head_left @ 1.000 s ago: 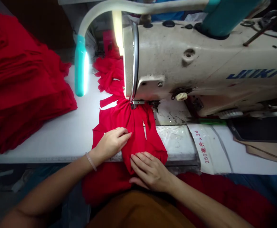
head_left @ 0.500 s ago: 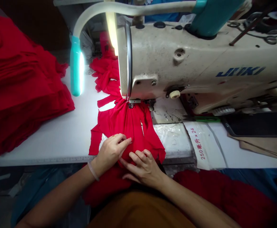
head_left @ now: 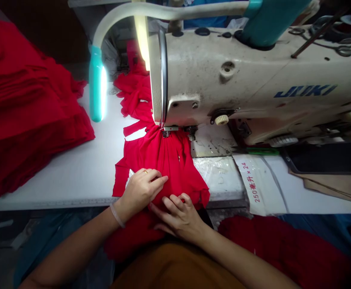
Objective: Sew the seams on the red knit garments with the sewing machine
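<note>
Red fabric [head_left: 151,154] lies gathered in folds under the head of a sewing machine [head_left: 199,76] and drapes over the table's front edge. My left hand [head_left: 145,188], with a ring and a wristband, is closed on the fabric near that edge, thumb and forefinger together. To its right and a little lower, my right hand [head_left: 183,216] grips the same fabric with bent fingers. Both hands are in front of the presser foot [head_left: 166,133], well apart from it. The fingertips of both hands are partly hidden in the cloth.
A tall stack of red fabric pieces [head_left: 27,108] stands at the left of the white table [head_left: 73,168]. A lit lamp [head_left: 96,86] hangs beside the machine head. At the right lie a phone [head_left: 328,157] and a green-handled tool [head_left: 262,151]. More red cloth [head_left: 271,237] sits below the table.
My right hand has shifted slightly down and left. The fabric's right side has drawn inward, and the slit between its folds has narrowed. My left hand has hardly moved.
</note>
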Demonstrator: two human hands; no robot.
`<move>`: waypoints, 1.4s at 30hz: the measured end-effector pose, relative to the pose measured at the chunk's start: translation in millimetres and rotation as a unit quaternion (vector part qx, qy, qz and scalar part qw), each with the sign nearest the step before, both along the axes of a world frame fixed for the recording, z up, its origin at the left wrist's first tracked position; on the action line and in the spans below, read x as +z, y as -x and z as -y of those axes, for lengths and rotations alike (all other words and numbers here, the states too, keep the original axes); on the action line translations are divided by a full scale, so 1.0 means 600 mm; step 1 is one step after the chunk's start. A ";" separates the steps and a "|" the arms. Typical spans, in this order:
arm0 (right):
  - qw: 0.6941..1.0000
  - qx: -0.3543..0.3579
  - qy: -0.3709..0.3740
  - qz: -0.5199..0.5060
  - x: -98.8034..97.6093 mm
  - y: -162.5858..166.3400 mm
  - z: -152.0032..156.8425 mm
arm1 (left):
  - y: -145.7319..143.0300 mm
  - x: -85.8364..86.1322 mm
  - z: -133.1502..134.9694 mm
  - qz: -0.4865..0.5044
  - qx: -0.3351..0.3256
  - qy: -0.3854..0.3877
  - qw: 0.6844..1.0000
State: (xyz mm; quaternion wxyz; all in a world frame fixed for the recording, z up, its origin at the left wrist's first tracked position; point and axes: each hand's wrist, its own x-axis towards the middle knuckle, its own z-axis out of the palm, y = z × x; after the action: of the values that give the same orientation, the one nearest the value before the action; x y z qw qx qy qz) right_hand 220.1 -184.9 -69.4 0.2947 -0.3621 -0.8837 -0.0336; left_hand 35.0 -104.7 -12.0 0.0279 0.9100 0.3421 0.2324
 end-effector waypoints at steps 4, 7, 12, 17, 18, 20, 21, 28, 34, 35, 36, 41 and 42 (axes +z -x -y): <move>1.000 0.012 0.011 -0.008 0.019 0.000 0.003 | -0.002 0.004 0.000 -0.043 0.007 0.023 0.999; 0.995 0.039 0.074 -0.052 0.058 -0.011 -0.027 | 0.000 0.009 0.002 -0.071 0.020 0.037 0.997; 0.996 -0.014 0.085 -0.037 0.088 -0.042 -0.145 | 0.006 0.012 -0.006 -0.119 0.011 0.040 0.992; 0.985 -0.077 0.115 0.107 0.078 -0.054 -0.214 | 0.008 0.010 -0.038 -0.113 0.008 0.026 0.993; 0.982 -0.087 0.121 0.120 0.079 -0.053 -0.218 | 0.008 0.009 -0.045 -0.115 0.007 0.019 0.993; 0.977 -0.101 0.127 0.140 0.083 -0.049 -0.223 | 0.008 0.007 -0.060 -0.118 0.009 0.006 0.993; 0.974 -0.109 0.129 0.148 0.084 -0.047 -0.227 | 0.009 0.006 -0.066 -0.119 0.011 0.001 0.993; 0.958 -0.165 0.159 0.171 0.081 -0.032 -0.281 | 0.010 -0.001 -0.116 -0.113 0.016 -0.032 0.993; 0.954 -0.203 0.165 0.143 0.087 -0.031 -0.279 | 0.011 -0.003 -0.158 -0.114 0.026 -0.018 0.993; 0.964 -0.176 0.147 0.131 0.089 -0.031 -0.265 | 0.012 -0.002 -0.165 -0.114 0.026 -0.016 0.993; 0.975 -0.141 0.129 0.116 0.089 -0.031 -0.248 | 0.012 0.000 -0.172 -0.115 0.024 -0.011 0.993; 0.993 -0.047 0.067 0.084 0.082 -0.020 -0.180 | 0.024 0.007 -0.213 -0.101 0.012 0.020 0.995; 0.994 -0.041 0.059 0.082 0.082 -0.019 -0.176 | 0.029 0.008 -0.220 -0.093 0.018 0.027 0.995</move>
State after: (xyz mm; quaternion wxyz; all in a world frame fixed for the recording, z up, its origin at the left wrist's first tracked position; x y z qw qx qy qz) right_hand 231.2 -79.1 -19.9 0.1977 -0.4105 -0.8899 -0.0231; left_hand 17.5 27.6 -6.9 0.0167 0.9204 0.3655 0.1378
